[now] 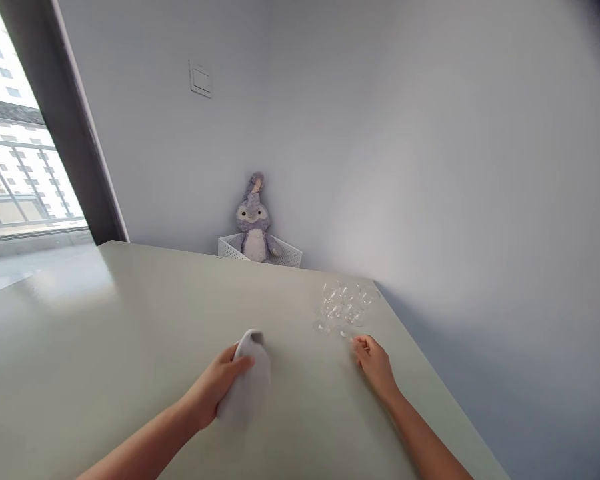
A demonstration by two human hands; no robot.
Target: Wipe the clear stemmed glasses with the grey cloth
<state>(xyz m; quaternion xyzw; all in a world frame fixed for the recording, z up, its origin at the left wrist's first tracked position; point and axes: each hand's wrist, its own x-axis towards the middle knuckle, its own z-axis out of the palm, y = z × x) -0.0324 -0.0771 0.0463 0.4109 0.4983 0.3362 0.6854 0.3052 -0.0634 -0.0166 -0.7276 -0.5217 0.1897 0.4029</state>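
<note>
A pale grey-white cloth [250, 390] hangs folded from my left hand [223, 377], pinched between thumb and fingers above the table. At the table's right side stands a cluster of several small clear glasses [334, 308], which look stemmed; their outlines are faint. My right hand [373, 363] is at the near edge of this cluster, its fingers curled and thumb pressed in. The fingertips are close beside the nearest glass [343, 332]. Whether they touch or grip it I cannot tell.
The pale table [145, 320] runs up to a grey wall on the right. Beyond its far edge, a plush rabbit [254, 223] sits in a white perforated basket [291, 255]. A window [20, 153] is at the left, and a light switch [201, 79] is on the wall.
</note>
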